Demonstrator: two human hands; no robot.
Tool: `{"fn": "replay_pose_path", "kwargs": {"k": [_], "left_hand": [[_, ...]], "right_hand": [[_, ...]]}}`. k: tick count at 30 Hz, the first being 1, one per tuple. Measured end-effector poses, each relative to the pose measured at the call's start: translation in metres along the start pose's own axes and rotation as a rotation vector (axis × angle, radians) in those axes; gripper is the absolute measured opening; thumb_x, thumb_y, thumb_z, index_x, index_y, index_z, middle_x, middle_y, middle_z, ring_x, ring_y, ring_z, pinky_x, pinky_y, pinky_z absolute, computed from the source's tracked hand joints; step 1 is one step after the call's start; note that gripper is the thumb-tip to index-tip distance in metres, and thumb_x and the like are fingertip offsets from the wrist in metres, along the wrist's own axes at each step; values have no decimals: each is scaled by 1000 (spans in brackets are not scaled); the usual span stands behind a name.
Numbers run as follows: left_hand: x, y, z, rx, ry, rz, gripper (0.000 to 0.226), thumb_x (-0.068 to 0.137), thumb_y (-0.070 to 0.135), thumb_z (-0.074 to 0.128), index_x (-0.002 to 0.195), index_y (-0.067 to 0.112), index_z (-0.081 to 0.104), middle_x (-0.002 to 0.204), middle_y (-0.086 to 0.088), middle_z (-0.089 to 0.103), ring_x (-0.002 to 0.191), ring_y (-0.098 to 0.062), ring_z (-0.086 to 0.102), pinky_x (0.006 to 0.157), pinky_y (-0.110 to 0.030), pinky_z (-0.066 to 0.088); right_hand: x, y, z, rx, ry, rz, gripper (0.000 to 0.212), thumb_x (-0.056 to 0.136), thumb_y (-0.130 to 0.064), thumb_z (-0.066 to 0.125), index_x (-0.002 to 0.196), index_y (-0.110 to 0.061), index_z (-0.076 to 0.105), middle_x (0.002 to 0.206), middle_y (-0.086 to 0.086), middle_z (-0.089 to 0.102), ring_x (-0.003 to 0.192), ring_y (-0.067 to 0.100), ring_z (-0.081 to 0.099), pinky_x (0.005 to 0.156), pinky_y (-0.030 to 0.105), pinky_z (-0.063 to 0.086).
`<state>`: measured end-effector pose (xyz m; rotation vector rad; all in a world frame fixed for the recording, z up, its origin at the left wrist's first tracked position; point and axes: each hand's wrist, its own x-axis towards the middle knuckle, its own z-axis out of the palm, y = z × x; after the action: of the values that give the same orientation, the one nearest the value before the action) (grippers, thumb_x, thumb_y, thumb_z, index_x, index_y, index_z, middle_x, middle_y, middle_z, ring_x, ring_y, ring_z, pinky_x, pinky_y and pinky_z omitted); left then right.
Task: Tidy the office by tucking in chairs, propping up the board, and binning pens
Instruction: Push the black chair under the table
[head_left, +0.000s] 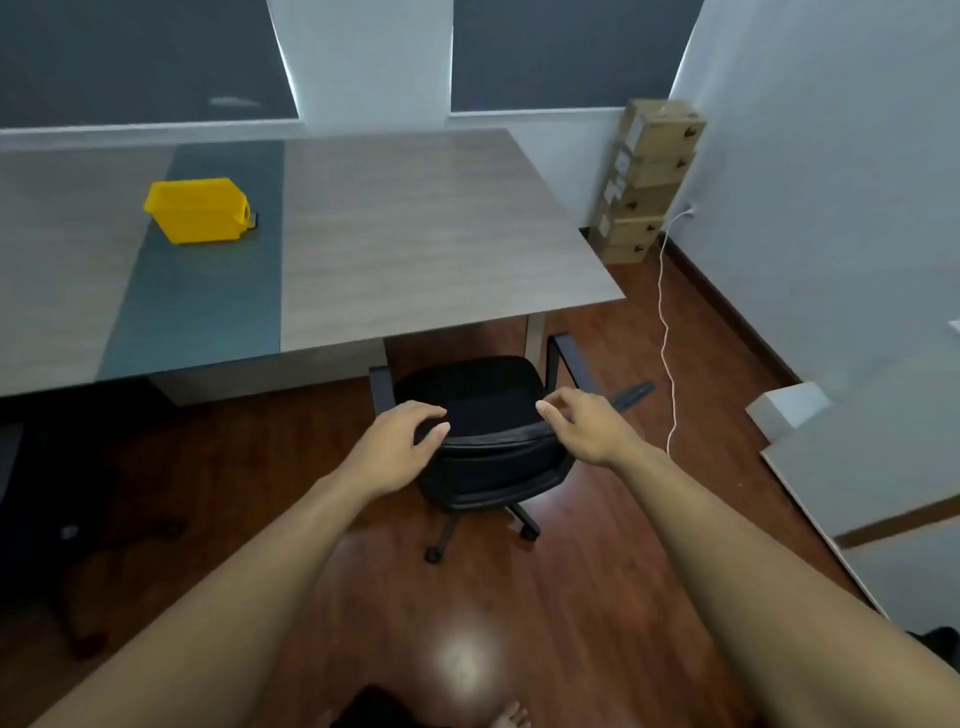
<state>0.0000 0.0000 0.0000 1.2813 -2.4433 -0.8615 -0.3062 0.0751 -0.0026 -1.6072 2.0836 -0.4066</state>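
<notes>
A black office chair (488, 395) stands on the wooden floor just in front of the desk (415, 234), its seat partly under the desk edge. My left hand (400, 441) curls over the left top of the chair's backrest, thumb and fingers around the edge. At the right top corner, my right hand (582, 426) hovers with loosely bent, spread fingers and holds nothing. A yellow bin (197, 210) sits on the desk at the left. No pens are visible. A white board (857, 467) lies low against the right wall.
A second dark chair (78, 493) sits in shadow at the left by the desk. Stacked cardboard boxes (644, 182) fill the far right corner. A white cable (667, 338) runs down the wall and across the floor right of the chair.
</notes>
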Motion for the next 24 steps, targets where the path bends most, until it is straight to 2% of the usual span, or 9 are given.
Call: {"fn": "replay_pose_path", "kwargs": {"k": [3,7,10,12,15,17,18,20,24], "left_hand": [[20,14,24,17,-34,-31,46,112,46,52,147,20,66,149,2,65,140,-15,58,117,-30,44],[50,20,53,51,-82,-101,45,113,45,48,144,19,68,145,1,67,135,-16,61,114,-35,48],[73,15,75,59,-149,-154,46,114,47,40,124,18,75,126,-1,72,115,-18,68,103,-43,56],[86,12,88,125,-194,-203,56,113,53,30,108,20,75,110,2,71,98,-19,69,90,-46,59],[96,5,100,296,-118,-240,64,110,57,22,86,27,73,86,8,65,74,-17,65,69,-39,55],[105,1,101,361,-94,-245,64,108,55,23,76,26,70,74,8,62,65,-16,61,58,-34,46],[109,-2,100,369,-101,-258,62,108,53,24,75,26,70,73,8,63,64,-15,61,56,-33,44],[123,-10,96,383,-106,-283,60,106,52,28,76,26,73,75,9,67,66,-14,63,56,-32,46],[165,-23,85,372,-80,-288,56,101,51,32,84,29,80,85,10,76,71,-12,68,60,-33,54]], "right_hand": [[17,27,-4,-50,0,25,48,108,-59,43,125,-21,68,118,1,74,113,27,67,102,53,52],[45,60,4,-180,-77,64,46,110,-58,32,102,-25,62,103,0,68,108,33,65,116,62,36],[70,83,17,-294,-142,94,60,110,-61,18,98,-24,63,104,1,67,112,30,63,126,63,17],[84,90,24,-394,-164,62,66,109,-61,12,101,-24,66,108,2,70,114,27,64,127,63,13],[100,92,26,-487,-162,-63,67,110,-57,14,107,-26,73,109,-2,73,109,23,67,122,56,27],[108,91,23,-480,-157,-141,66,109,-58,17,103,-27,75,101,-4,73,97,21,69,109,49,42],[114,90,21,-466,-158,-156,65,109,-60,19,102,-28,74,98,-5,73,91,21,69,98,47,49],[129,86,19,-448,-137,-147,63,108,-63,20,104,-31,74,98,-8,72,87,20,69,79,43,54],[176,84,15,-432,-99,-142,63,106,-65,20,111,-33,74,106,-9,75,93,21,70,76,42,54]]}}
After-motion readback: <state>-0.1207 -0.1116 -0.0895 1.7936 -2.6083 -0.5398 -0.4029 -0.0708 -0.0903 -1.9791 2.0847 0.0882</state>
